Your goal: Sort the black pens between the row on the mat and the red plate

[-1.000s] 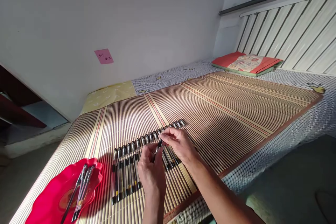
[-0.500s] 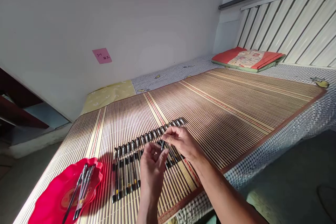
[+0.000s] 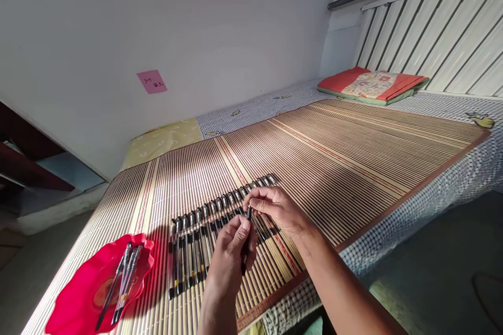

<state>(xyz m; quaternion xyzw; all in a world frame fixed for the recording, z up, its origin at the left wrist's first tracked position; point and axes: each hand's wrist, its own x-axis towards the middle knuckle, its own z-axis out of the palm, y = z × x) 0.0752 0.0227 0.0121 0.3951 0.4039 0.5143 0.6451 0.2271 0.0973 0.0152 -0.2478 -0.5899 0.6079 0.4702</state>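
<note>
My left hand (image 3: 234, 243) is closed around a dark pen (image 3: 244, 259), which stands nearly upright in its grip. The thumb and fingers of my right hand (image 3: 277, 210) pinch at the pen's upper end, partly hiding it. Beneath both hands runs a row of black pen caps (image 3: 199, 214) with clear windows. Below the caps lie several pen barrels (image 3: 187, 259) side by side, clear with dark ends; my hands cover part of them.
A red scalloped plate (image 3: 74, 293) holding several pens (image 3: 124, 282) sits at the left on the striped bamboo mat (image 3: 334, 152). A folded red and floral cloth (image 3: 371, 86) lies at the far right. A pink note (image 3: 152, 81) is stuck to the wall.
My left hand has turned and the pen in it now shows more fully, more upright, its lower end below the fingers. My right hand has stayed close to its upper end.
</note>
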